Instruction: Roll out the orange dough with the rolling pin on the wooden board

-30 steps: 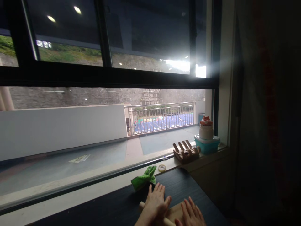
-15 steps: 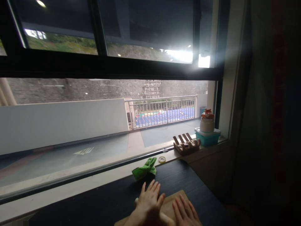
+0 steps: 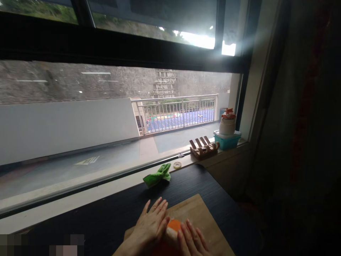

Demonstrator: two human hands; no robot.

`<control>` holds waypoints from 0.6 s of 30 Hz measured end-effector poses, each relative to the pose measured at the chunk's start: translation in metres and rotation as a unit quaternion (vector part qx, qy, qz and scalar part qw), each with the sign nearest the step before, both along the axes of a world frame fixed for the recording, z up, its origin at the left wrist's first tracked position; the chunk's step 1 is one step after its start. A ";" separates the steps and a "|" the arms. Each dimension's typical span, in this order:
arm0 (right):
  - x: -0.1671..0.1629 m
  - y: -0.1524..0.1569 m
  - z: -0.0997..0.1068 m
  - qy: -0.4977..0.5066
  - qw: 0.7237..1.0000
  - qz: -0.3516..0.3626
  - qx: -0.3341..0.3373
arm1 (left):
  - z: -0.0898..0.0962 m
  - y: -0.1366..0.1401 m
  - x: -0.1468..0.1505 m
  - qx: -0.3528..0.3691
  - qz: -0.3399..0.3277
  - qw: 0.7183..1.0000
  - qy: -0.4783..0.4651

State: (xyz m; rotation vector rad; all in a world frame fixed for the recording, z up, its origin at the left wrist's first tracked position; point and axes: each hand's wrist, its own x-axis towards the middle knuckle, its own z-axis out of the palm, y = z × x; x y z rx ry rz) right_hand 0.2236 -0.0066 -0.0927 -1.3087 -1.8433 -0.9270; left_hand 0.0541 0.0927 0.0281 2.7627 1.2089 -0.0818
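A lump of orange and whitish material (image 3: 174,226), perhaps dough or clay, lies on a light wooden board (image 3: 198,209) at the bottom centre. To its left my left hand (image 3: 153,220) is open, with fingers stretched and its thumb side against the lump. My right hand (image 3: 190,238) lies along the other side, fingers extended and fingertips touching the lump. The undersides of both palms are hidden. A dark reddish patch between the wrists is too dim to make out. Past the left fingertips a crumpled green cloth (image 3: 157,176) rests at the table's far edge.
The board sits on a dark table (image 3: 186,179) against a window sill. On the sill stand a small round yellow-rimmed item (image 3: 177,165), a brown rack with upright slats (image 3: 204,147), and a teal box (image 3: 227,139) bearing a white jar (image 3: 228,124) with an orange top.
The view has tilted down, showing more of the board. My hands have shifted left in view and drawn apart, and the orange and whitish lump now shows between them.
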 end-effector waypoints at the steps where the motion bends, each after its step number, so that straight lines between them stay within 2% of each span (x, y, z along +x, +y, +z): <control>1: 0.003 0.002 0.010 0.025 0.999 -0.012 -0.040 | -0.001 0.004 0.006 0.012 0.009 1.000 0.003; 3: 0.014 0.010 0.035 0.082 0.984 -0.057 -0.151 | -0.002 0.018 0.027 0.037 0.034 0.999 0.005; 6: 0.037 0.026 0.071 0.135 0.928 -0.126 -0.323 | -0.004 0.041 0.065 0.051 0.062 0.997 0.000; 8: 0.044 0.031 0.080 0.152 0.900 -0.148 -0.382 | -0.003 0.050 0.079 0.052 0.068 0.996 -0.004; 9: 0.043 0.030 0.077 0.155 0.898 -0.147 -0.385 | -0.003 0.050 0.081 0.051 0.068 0.996 -0.005; 11: 0.034 0.021 0.059 0.144 0.918 -0.124 -0.347 | -0.001 0.043 0.071 0.049 0.060 0.997 -0.009; 15: -0.002 -0.008 0.006 0.077 0.984 -0.045 -0.156 | 0.003 0.010 0.025 0.021 0.023 1.000 0.005; 17: -0.013 -0.017 -0.003 0.053 0.994 -0.022 -0.097 | 0.004 -0.001 0.009 0.004 0.013 1.000 0.018; 18: -0.014 -0.018 0.001 0.050 0.993 -0.015 -0.102 | 0.005 -0.003 0.007 0.004 0.014 1.000 0.024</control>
